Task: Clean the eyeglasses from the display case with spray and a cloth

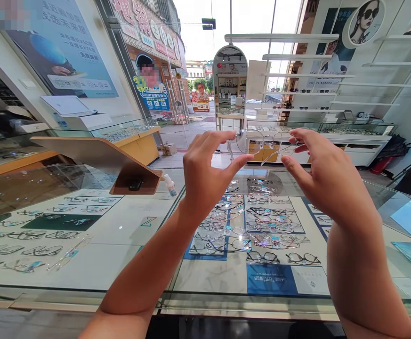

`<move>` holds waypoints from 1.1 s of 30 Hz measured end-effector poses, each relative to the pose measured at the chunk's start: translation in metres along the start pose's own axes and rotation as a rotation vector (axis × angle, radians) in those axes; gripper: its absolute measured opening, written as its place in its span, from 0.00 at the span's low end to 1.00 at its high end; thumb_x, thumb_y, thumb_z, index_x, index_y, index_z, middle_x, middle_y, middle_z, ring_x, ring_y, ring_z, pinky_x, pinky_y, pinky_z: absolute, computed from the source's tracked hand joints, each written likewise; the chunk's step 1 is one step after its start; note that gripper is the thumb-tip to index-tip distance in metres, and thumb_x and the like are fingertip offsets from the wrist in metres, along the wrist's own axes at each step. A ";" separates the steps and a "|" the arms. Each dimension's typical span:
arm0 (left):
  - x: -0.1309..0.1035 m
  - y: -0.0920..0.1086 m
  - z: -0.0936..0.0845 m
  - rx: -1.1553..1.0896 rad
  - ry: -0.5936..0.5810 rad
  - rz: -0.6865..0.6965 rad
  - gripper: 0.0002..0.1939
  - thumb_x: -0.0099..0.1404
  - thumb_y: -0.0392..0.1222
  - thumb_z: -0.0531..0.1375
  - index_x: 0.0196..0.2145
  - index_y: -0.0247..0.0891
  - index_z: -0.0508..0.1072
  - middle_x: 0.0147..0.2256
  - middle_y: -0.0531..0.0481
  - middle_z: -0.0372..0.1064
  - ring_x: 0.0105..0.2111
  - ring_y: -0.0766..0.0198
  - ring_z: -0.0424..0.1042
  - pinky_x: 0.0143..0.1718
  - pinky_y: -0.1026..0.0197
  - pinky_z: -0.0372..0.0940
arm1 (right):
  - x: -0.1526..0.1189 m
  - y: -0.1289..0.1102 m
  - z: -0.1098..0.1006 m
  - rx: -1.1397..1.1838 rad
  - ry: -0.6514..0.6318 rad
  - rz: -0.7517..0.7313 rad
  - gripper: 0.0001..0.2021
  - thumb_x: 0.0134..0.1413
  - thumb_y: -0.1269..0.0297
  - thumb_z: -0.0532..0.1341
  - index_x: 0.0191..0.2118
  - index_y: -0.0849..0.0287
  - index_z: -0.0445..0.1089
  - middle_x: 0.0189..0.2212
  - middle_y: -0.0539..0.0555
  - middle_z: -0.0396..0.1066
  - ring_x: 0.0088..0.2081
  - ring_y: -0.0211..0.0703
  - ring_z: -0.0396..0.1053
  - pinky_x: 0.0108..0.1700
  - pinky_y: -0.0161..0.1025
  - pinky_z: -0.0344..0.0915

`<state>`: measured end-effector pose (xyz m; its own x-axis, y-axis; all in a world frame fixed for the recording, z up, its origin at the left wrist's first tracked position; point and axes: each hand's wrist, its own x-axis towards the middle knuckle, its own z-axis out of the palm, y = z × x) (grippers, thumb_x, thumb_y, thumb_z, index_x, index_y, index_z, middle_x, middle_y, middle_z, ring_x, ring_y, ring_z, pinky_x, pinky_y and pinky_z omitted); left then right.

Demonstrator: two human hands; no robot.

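A pair of thin-rimmed round eyeglasses point(250, 142) is held up in front of me, above the glass counter. My left hand point(210, 162) has its index finger and thumb at the left rim. At the right rim, the thumb and fingers of my right hand point(318, 172) grip the frame from the side. One temple arm slants down behind the right lens. Beneath my hands, rows of eyeglass frames point(272, 212) lie inside the glass display counter point(222, 282). A dark blue card point(271, 278) lies near the front of the case.
A tilted wooden-edged panel point(95, 153) stands on the counter at the left, with a small white bottle point(170, 185) beside it. More frames point(43, 249) fill the left case. An arched mirror point(230, 84) and white wall shelves point(307, 75) are further back.
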<state>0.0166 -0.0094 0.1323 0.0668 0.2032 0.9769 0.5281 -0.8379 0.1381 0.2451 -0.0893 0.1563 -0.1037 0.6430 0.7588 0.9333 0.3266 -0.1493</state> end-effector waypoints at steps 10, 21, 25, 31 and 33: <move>0.000 -0.004 0.000 -0.020 -0.024 -0.046 0.23 0.66 0.59 0.73 0.52 0.47 0.79 0.47 0.47 0.83 0.45 0.54 0.80 0.50 0.49 0.75 | 0.000 -0.003 -0.004 0.021 0.008 0.005 0.23 0.70 0.60 0.60 0.66 0.59 0.68 0.60 0.68 0.77 0.53 0.65 0.77 0.56 0.63 0.72; 0.000 -0.019 0.001 -0.104 -0.056 -0.144 0.22 0.66 0.58 0.73 0.54 0.50 0.80 0.50 0.48 0.84 0.46 0.55 0.82 0.49 0.50 0.76 | 0.003 0.000 -0.005 0.103 0.069 -0.029 0.21 0.67 0.55 0.63 0.62 0.52 0.71 0.56 0.63 0.78 0.55 0.66 0.75 0.56 0.62 0.70; 0.000 -0.019 0.001 -0.101 -0.053 -0.136 0.22 0.65 0.57 0.74 0.54 0.51 0.81 0.50 0.48 0.84 0.46 0.55 0.83 0.49 0.49 0.76 | 0.003 -0.002 -0.008 0.093 0.049 -0.018 0.22 0.68 0.56 0.63 0.64 0.49 0.70 0.56 0.63 0.78 0.55 0.66 0.75 0.56 0.63 0.71; -0.001 -0.018 0.001 -0.097 -0.059 -0.135 0.23 0.65 0.59 0.74 0.53 0.50 0.81 0.50 0.47 0.84 0.47 0.54 0.82 0.49 0.49 0.76 | 0.003 -0.003 -0.009 0.087 0.045 -0.012 0.22 0.68 0.56 0.63 0.65 0.48 0.70 0.56 0.63 0.78 0.55 0.67 0.75 0.56 0.64 0.71; -0.001 -0.017 0.001 -0.088 -0.059 -0.141 0.23 0.65 0.59 0.73 0.53 0.50 0.81 0.50 0.46 0.84 0.47 0.54 0.82 0.49 0.49 0.76 | 0.003 -0.002 -0.009 0.091 0.043 -0.009 0.22 0.68 0.56 0.63 0.65 0.49 0.71 0.56 0.64 0.78 0.55 0.68 0.75 0.56 0.65 0.71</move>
<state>0.0085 0.0055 0.1289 0.0479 0.3489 0.9359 0.4598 -0.8396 0.2894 0.2458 -0.0940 0.1645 -0.0958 0.6102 0.7864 0.8969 0.3956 -0.1976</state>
